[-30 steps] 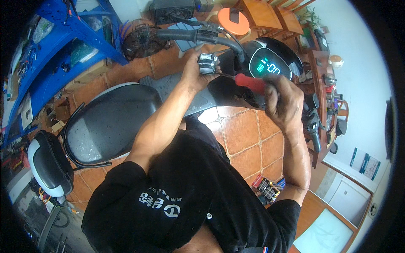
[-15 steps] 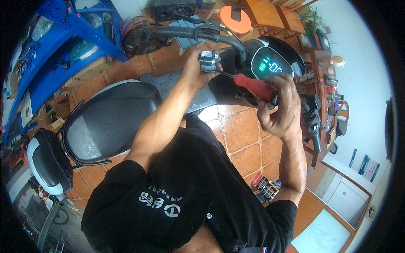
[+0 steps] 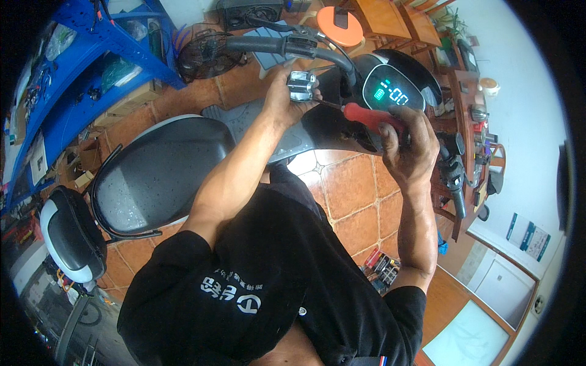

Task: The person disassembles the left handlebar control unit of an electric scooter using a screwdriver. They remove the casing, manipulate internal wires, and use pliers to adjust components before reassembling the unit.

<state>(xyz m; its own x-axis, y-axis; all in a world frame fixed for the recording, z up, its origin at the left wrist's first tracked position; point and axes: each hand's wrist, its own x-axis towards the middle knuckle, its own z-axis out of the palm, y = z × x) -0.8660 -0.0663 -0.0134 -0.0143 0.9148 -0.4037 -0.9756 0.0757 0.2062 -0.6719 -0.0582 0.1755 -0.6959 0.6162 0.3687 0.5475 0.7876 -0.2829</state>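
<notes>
My left hand (image 3: 279, 105) is closed around a small boxy silver-and-black metal part (image 3: 301, 86), held just below the scooter's left handlebar grip (image 3: 256, 45). A screwdriver (image 3: 367, 116) with a red handle lies in my right hand (image 3: 414, 149), its fingers and thumb around the handle's end. The thin dark shaft points left toward the lower edge of the metal part; whether its tip touches is hard to make out. Just beyond the right hand, the scooter's display (image 3: 394, 93) is lit with green and white figures.
The scooter's wet dark seat (image 3: 165, 174) and rear box (image 3: 73, 235) are at left. A blue rack (image 3: 91, 55) fills the far left, beside a black fan (image 3: 210, 55). An orange-topped stool (image 3: 340, 27) stands beyond the handlebar, and a wooden table (image 3: 461, 110) at right.
My right hand has turned and shifted slightly right, its fingers now bunched further back on the screwdriver handle. The left hand and metal part have barely moved.
</notes>
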